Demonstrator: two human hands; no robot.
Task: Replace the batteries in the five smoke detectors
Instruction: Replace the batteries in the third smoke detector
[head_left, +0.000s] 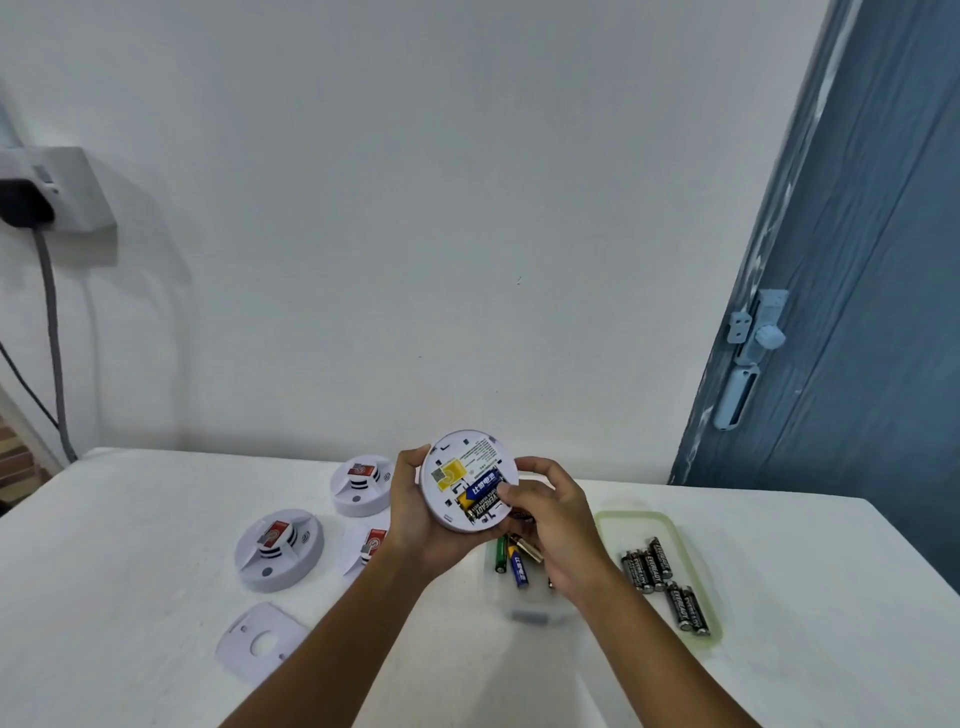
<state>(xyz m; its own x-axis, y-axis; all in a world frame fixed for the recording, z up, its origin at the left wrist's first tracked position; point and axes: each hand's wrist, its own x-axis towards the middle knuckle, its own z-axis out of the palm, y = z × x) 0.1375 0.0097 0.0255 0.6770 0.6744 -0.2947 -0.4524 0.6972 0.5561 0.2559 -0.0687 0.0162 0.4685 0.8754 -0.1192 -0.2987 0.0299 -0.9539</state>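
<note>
Nearest the person, a flat white mounting plate (261, 643) lies on the white table (130, 597), with black batteries (667, 584) in a green-rimmed tray (714, 613) to the right and loose used batteries (514, 561) in a clear container (540, 616) under the hands. Above these, the left hand (415, 519) curls round the rim of an upturned smoke detector (467, 480), while the right hand (553, 525) presses its fingertips on the batteries in the open bay; whether it pinches one is unclear. Farther left, three more detectors (279, 550) rest on the table, before a white wall (415, 208) and a blue door (857, 312).
</note>
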